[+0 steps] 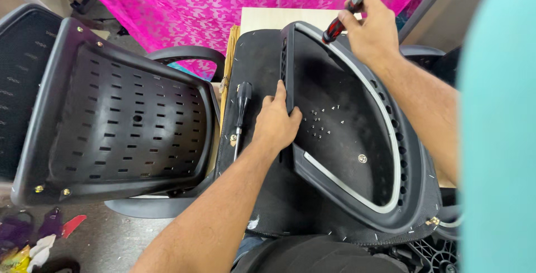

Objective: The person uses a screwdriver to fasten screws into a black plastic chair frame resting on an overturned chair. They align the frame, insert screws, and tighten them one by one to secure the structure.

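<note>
Head view shows your left hand (pixel 274 123) clenched on the near-left edge of a black plastic chair shell (pixel 346 128) that lies tilted on a black seat pad (pixel 259 66). Your right hand (pixel 371 30) grips a red-handled screwdriver (pixel 343 16) at the shell's far rim. Small screws (pixel 319 123) lie loose inside the shell. A second black screwdriver (pixel 242 108) rests on the pad, just left of your left hand. Another slotted chair back (pixel 120 119) stands further left.

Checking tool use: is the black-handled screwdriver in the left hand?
No, the black-handled screwdriver lies loose beside the left hand, which grips the chair frame's edge.
</note>
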